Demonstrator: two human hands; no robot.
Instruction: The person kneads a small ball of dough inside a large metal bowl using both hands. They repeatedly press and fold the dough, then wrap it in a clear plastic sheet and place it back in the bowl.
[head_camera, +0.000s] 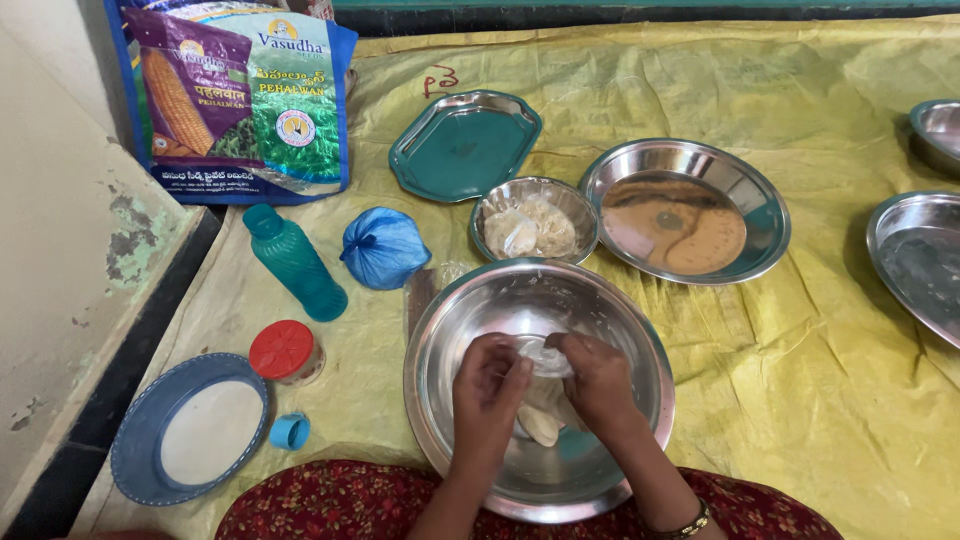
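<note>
Both hands over big steel bowl (440, 330), pinching small clear plastic packet (545, 355) between them; left hand (487, 385) and right hand (600, 380) fingertips pressed on its edges. Packet's long axis roughly left-right, slightly tilted. Pale dough lump (540, 425) lies under hands in bowl. Beyond: small steel bowl (580, 205) with wrapped white stuff, flat steel plate (740, 180). Left: tied blue bag (385, 248), teal bottle (295, 262), red-lidded jar (285, 352). Crinkly yellow sheet (800, 350) underneath.

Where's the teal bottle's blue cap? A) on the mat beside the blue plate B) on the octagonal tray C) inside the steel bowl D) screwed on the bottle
A: the small blue cap lies on the yellow mat right of the blue plate, while the teal bottle lies apart with nothing blue on its neck.
</note>
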